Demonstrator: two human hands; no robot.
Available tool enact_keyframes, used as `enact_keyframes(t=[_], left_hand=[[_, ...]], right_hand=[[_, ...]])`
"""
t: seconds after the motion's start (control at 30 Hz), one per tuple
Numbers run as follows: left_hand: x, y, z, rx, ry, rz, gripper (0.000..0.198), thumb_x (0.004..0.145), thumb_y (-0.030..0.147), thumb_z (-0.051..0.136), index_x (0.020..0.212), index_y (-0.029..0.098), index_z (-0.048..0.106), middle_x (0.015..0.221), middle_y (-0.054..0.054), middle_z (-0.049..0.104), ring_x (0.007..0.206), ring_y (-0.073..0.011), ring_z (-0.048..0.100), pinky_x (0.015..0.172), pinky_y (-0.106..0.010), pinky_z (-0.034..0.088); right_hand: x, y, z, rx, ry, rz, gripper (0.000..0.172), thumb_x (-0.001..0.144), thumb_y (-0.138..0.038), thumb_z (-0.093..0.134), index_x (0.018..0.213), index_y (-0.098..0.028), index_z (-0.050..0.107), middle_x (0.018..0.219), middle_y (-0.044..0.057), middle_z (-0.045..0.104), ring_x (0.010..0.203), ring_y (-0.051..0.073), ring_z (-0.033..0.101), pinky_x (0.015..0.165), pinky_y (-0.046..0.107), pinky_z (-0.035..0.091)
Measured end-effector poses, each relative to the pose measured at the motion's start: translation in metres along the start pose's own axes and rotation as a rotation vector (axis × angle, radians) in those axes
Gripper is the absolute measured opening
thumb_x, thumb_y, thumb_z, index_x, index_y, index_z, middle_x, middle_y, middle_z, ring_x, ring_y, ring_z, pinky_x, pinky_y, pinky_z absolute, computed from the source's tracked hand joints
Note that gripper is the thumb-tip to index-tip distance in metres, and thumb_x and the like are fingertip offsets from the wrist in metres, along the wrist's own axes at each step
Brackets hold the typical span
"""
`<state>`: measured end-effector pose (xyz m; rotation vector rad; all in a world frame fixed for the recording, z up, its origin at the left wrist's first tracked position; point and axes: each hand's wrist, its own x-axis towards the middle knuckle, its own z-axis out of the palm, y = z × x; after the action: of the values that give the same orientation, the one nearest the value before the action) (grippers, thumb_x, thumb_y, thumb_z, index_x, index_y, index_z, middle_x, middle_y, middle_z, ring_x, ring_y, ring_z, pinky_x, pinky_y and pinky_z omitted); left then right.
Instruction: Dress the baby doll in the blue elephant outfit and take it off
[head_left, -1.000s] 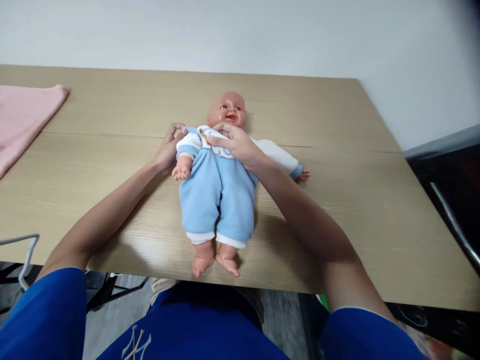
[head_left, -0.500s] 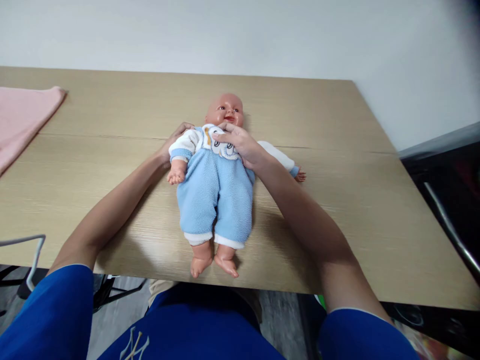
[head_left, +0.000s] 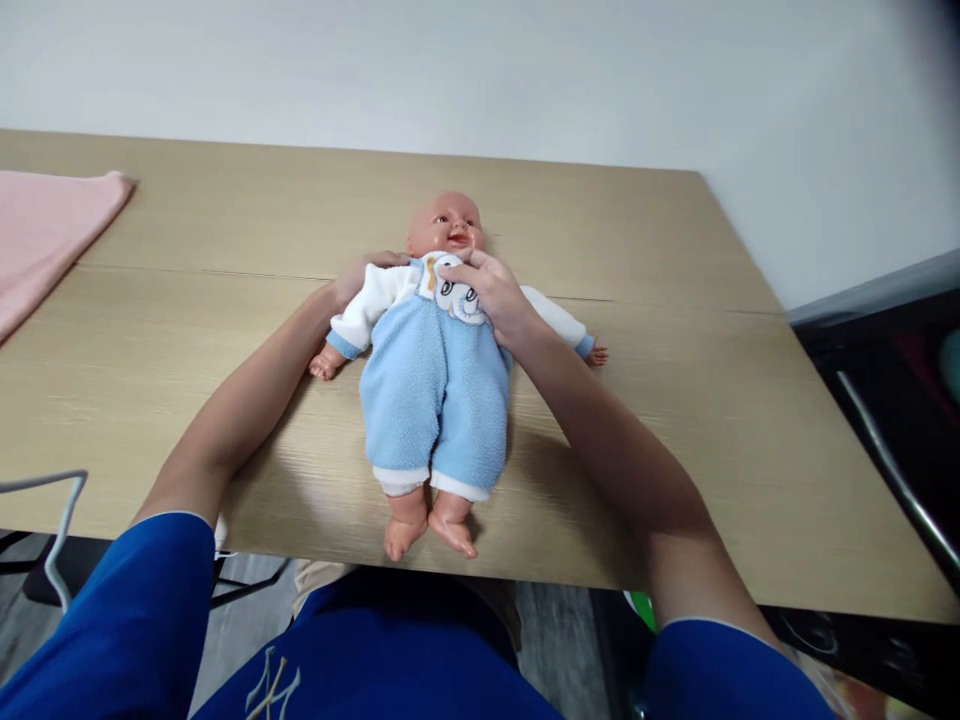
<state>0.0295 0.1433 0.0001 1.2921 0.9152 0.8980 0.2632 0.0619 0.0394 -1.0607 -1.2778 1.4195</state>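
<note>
Right grip [head_left: 496, 297] rests on doll [head_left: 439, 375] at chest; left grip [head_left: 364, 275] behind shoulder. Cannot tell whether either clamps. Adjacent doll sleeve [head_left: 375, 302] splays wider than before. Doll supine on surface [head_left: 675, 450]; long axis near-to-far, head far, feet near.

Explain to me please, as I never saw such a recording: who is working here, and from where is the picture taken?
There is no machine, only a person's two bare hands. The camera sits on the person's head, looking forward and down. A doll in blue and white clothes lies face up on the table; a pink cloth lies at the left. The right hand rests on the doll's chest; the left hand is at its shoulder, partly hidden. Whether either grips the clothes, I cannot tell.
</note>
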Motion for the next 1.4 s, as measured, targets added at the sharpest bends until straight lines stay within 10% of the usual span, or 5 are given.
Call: enact_keyframes(t=[0.37,0.67,0.97,1.2,1.4], left_hand=[[-0.053,0.047,-0.047,0.446,-0.173,-0.121,0.064,0.068,0.04,0.112,0.12,0.025,0.077,0.097,-0.003,0.08,0.083,-0.0258,0.074,0.079,-0.033,0.06],[-0.056,0.065,-0.045,0.601,-0.305,-0.156,0.068,0.066,0.036,0.107,0.128,0.019,0.086,0.12,-0.012,0.088,0.116,-0.0357,0.079,0.106,-0.039,0.062],[-0.072,0.06,-0.103,0.789,-0.288,-0.177,0.058,0.044,0.034,0.117,0.088,0.028,0.079,0.078,-0.005,0.073,0.086,-0.0387,0.081,0.099,-0.058,0.066],[-0.086,0.105,-0.072,1.167,-0.379,-0.742,0.083,0.063,0.069,0.101,0.132,0.029,0.078,0.084,-0.007,0.084,0.087,-0.0398,0.085,0.096,-0.051,0.064],[-0.104,0.132,-0.051,1.474,-0.154,-0.395,0.091,0.074,0.073,0.091,0.15,0.027,0.072,0.141,-0.014,0.083,0.14,-0.0468,0.074,0.115,-0.05,0.058]], right_hand=[[-0.021,-0.048,-0.046,-0.606,-0.173,0.002,0.037,0.083,-0.056,0.103,0.095,-0.027,0.082,0.103,0.008,0.086,0.105,0.035,0.076,0.094,0.045,0.06],[-0.015,-0.048,-0.067,-0.752,-0.17,-0.009,0.05,0.086,-0.074,0.096,0.095,-0.027,0.083,0.1,0.007,0.086,0.097,0.032,0.074,0.088,0.045,0.06],[-0.01,-0.037,-0.07,-0.666,-0.225,0.086,0.052,0.082,-0.076,0.099,0.103,-0.03,0.09,0.114,0.008,0.092,0.105,0.035,0.079,0.094,0.049,0.066],[-0.013,-0.048,-0.072,-0.783,-0.211,0.149,0.056,0.085,-0.082,0.094,0.103,-0.03,0.086,0.112,0.006,0.089,0.109,0.034,0.078,0.097,0.045,0.063],[-0.049,-0.031,-0.115,-0.994,-0.012,-0.178,0.055,0.095,-0.083,0.082,0.093,-0.029,0.075,0.107,0.009,0.078,0.118,0.037,0.07,0.109,0.055,0.06]])
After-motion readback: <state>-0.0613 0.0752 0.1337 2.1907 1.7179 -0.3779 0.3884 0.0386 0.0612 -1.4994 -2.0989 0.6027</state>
